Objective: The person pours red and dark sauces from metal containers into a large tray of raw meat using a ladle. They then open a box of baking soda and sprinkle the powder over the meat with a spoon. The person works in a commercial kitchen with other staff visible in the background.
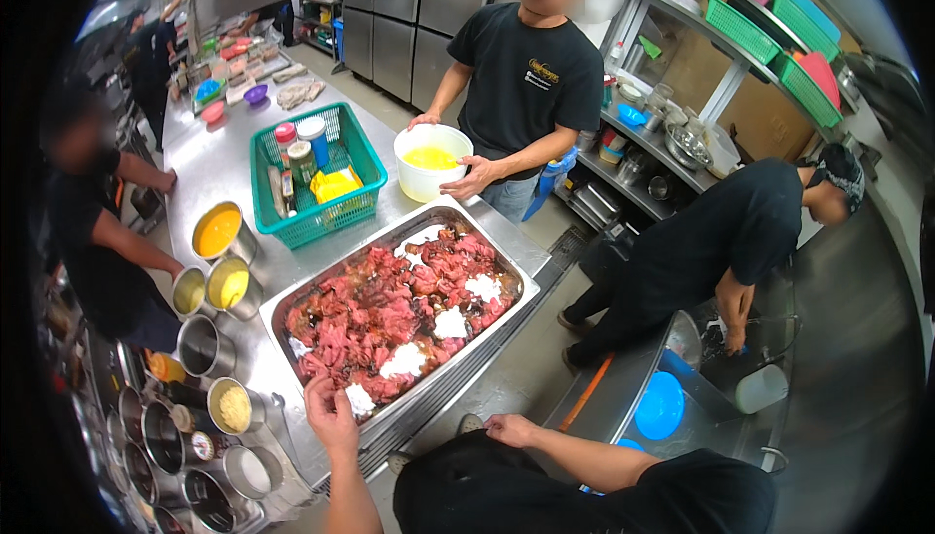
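A deep steel tray (523, 286) of raw sliced red meat (365, 305) sits at the table's near edge. Dark sauce and several mounds of white powder (404, 361) lie on the meat. My left hand (331, 422) is at the tray's near left rim, its thumb apart from the fingers, which reach over the edge; I see nothing held in it. My right hand (511, 431) hangs by my dark clothing with its fingers curled in, apart from the tray. Across the tray, a person in black holds a white tub (421, 179) with yellow liquid in both hands.
A green basket (282, 229) of jars and bottles stands behind the tray. Steel pots (206, 347) with sauces and powders crowd the left. One person leans on the table at left; another bends over the sink (623, 407) at right. Shelves (672, 159) hold bowls and baskets.
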Tool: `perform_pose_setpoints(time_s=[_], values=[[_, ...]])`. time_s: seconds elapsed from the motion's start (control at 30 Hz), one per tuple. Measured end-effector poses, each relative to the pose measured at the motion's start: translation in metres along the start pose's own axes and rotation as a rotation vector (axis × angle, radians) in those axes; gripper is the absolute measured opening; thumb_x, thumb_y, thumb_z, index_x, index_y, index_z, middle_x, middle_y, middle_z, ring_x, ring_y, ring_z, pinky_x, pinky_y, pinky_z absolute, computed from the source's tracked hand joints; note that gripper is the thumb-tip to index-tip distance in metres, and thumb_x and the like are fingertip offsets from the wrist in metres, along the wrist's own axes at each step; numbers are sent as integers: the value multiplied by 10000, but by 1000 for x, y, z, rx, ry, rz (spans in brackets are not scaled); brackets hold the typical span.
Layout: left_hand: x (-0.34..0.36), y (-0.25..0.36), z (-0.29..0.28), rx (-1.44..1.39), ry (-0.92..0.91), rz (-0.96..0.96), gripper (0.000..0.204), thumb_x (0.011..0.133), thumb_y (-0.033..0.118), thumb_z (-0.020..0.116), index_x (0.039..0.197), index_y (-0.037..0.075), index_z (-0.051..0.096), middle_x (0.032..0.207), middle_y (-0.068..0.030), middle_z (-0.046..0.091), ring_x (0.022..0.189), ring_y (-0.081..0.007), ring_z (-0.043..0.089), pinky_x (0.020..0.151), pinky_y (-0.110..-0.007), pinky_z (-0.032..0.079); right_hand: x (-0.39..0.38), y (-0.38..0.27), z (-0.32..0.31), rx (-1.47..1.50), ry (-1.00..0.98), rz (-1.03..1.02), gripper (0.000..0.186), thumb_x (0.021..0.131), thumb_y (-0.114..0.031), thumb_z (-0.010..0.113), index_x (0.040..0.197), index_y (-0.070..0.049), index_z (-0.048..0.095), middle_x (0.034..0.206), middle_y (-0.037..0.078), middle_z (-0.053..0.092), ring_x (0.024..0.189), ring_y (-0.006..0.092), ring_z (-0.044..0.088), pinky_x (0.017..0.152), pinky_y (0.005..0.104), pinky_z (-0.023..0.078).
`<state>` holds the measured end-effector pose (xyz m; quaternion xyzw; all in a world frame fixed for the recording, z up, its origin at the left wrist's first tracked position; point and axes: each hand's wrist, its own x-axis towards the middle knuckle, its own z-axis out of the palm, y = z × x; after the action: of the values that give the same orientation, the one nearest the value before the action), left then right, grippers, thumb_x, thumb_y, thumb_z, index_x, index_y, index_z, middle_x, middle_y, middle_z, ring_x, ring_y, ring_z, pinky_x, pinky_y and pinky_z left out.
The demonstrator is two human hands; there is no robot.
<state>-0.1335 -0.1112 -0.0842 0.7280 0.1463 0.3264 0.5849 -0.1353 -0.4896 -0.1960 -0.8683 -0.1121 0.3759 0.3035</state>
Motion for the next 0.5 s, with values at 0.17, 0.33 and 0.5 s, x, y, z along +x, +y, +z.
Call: perform_pose_setpoints(time_s=[0.17,0.33,0.5], values=[[2,6,3,-33,4,5,159,890,-5,610,1046,-36,609,1234,-101,569,857,-135,609,740,-263,510,-3,-72,-27,104,74,-248,344,973,-285,576,1246,-84,638,1097,161,719,1030,321,693,911,402,539],[2,14,5,24,10,49,141,884,-23,611,1025,-33,614,1222,-102,575,871,-135,616,752,-265,515,-26,-154,-64,296,207,-520,304,963,-180,593,1255,-104,639,1026,146,714,979,311,700,885,386,554],[-1,4,-2,61,32,88,165,875,-26,629,1039,-47,622,1197,-123,586,845,-152,622,724,-272,523,-25,-191,-88,64,846,-703,532,894,-125,633,1397,-24,495,1375,227,521,1256,400,515,1064,460,417]])
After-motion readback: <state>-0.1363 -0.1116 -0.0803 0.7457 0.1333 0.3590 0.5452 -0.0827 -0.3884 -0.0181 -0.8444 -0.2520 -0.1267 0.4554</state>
